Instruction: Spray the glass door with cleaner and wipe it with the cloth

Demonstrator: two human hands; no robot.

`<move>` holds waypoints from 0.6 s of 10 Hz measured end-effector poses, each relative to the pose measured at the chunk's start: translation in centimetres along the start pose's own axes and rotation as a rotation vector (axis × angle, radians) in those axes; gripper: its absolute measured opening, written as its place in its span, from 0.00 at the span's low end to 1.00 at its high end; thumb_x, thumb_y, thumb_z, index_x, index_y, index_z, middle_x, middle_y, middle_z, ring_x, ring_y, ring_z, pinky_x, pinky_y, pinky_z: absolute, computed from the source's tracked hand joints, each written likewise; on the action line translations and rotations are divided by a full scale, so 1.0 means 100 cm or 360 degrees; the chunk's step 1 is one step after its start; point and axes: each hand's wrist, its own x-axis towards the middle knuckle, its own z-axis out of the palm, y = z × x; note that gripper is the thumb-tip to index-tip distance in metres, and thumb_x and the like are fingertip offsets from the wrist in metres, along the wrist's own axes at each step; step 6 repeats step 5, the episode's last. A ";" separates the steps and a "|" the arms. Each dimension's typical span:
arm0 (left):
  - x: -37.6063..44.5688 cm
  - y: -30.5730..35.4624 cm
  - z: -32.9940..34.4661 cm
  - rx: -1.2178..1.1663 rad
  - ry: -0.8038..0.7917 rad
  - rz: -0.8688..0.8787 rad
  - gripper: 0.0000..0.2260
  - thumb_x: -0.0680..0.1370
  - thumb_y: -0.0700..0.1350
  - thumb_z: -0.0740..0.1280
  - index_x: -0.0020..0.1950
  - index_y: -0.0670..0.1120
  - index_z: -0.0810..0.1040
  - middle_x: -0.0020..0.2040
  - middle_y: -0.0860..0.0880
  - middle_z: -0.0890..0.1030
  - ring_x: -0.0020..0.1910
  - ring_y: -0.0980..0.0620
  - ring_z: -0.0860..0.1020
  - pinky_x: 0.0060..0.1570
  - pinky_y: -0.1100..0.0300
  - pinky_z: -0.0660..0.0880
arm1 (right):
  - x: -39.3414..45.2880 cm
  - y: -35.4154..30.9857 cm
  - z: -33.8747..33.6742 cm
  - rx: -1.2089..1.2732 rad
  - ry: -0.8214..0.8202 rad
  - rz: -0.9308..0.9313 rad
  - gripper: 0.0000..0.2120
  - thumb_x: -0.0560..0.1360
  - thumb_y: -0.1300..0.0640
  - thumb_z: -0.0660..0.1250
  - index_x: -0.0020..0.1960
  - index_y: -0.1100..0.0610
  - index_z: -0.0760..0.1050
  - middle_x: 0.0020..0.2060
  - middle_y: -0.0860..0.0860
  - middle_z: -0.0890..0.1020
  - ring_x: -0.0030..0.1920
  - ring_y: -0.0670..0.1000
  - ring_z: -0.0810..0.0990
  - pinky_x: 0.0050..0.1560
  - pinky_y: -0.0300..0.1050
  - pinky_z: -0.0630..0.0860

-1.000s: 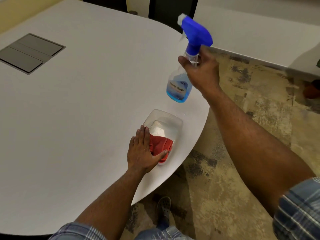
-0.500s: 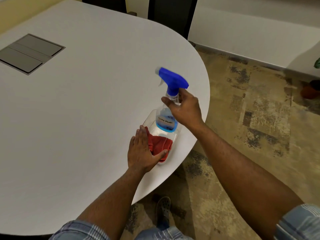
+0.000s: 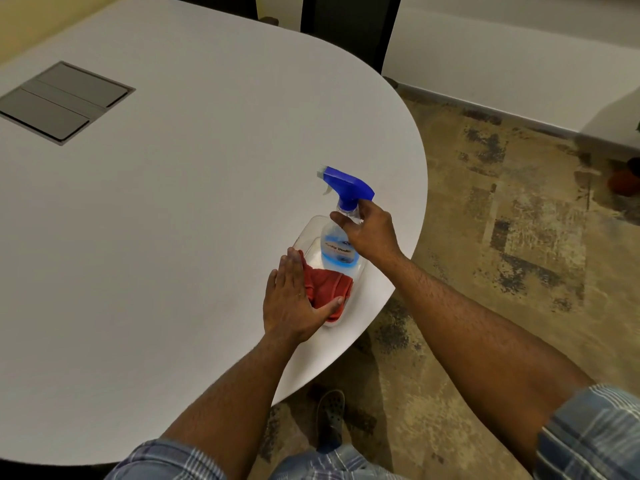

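Note:
A clear spray bottle [image 3: 337, 252] with blue liquid and a blue trigger head stands upright in the far half of a clear plastic tray [image 3: 311, 227] near the white table's right edge. My right hand [image 3: 371, 234] holds the bottle at its neck, fingers curled round it just under the trigger head. A red cloth [image 3: 329, 285] lies bunched in the near half of the tray. My left hand [image 3: 290, 300] lies flat against the tray's left side with straight fingers, its thumb across the tray's near end by the cloth. No glass door is in view.
The white oval table [image 3: 173, 237] has a grey hatch panel [image 3: 64, 102] set in at the far left. Its curved edge runs right beside the tray. Worn patterned floor lies to the right, my shoe [image 3: 330, 417] below the table edge, and dark panels [image 3: 343, 26] stand beyond the table.
My right hand brought the spray bottle down from above the table's far edge and set it into the tray. My left hand stayed at the tray.

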 end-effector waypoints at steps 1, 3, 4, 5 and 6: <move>0.001 -0.001 0.000 0.0025 0.0022 0.0028 0.51 0.69 0.78 0.57 0.70 0.62 0.21 0.78 0.57 0.34 0.80 0.52 0.41 0.79 0.49 0.45 | 0.006 -0.001 -0.004 -0.0021 -0.0052 0.0048 0.26 0.76 0.47 0.69 0.68 0.58 0.70 0.66 0.55 0.78 0.66 0.56 0.75 0.64 0.49 0.71; 0.003 -0.002 0.003 0.0048 0.0023 0.0043 0.49 0.70 0.78 0.53 0.76 0.57 0.28 0.80 0.55 0.35 0.79 0.53 0.38 0.79 0.48 0.44 | -0.002 0.011 -0.016 -0.0280 -0.0173 -0.0024 0.41 0.71 0.39 0.70 0.77 0.52 0.58 0.74 0.52 0.68 0.73 0.55 0.68 0.70 0.53 0.67; 0.003 0.007 0.002 0.0072 0.0119 0.0072 0.47 0.71 0.77 0.50 0.80 0.54 0.36 0.81 0.54 0.38 0.80 0.52 0.40 0.79 0.48 0.44 | -0.010 0.022 -0.024 -0.0449 -0.0124 -0.0007 0.43 0.71 0.34 0.66 0.78 0.49 0.54 0.77 0.50 0.63 0.75 0.54 0.63 0.72 0.55 0.64; 0.001 0.032 0.004 0.0083 0.0243 0.0275 0.42 0.74 0.75 0.47 0.81 0.51 0.52 0.81 0.50 0.53 0.80 0.48 0.51 0.77 0.51 0.43 | -0.031 0.049 -0.038 -0.0540 0.0046 0.0071 0.43 0.70 0.27 0.54 0.78 0.47 0.54 0.78 0.50 0.61 0.77 0.55 0.60 0.73 0.60 0.62; 0.001 0.032 0.004 0.0083 0.0243 0.0275 0.42 0.74 0.75 0.47 0.81 0.51 0.52 0.81 0.50 0.53 0.80 0.48 0.51 0.77 0.51 0.43 | -0.031 0.049 -0.038 -0.0540 0.0046 0.0071 0.43 0.70 0.27 0.54 0.78 0.47 0.54 0.78 0.50 0.61 0.77 0.55 0.60 0.73 0.60 0.62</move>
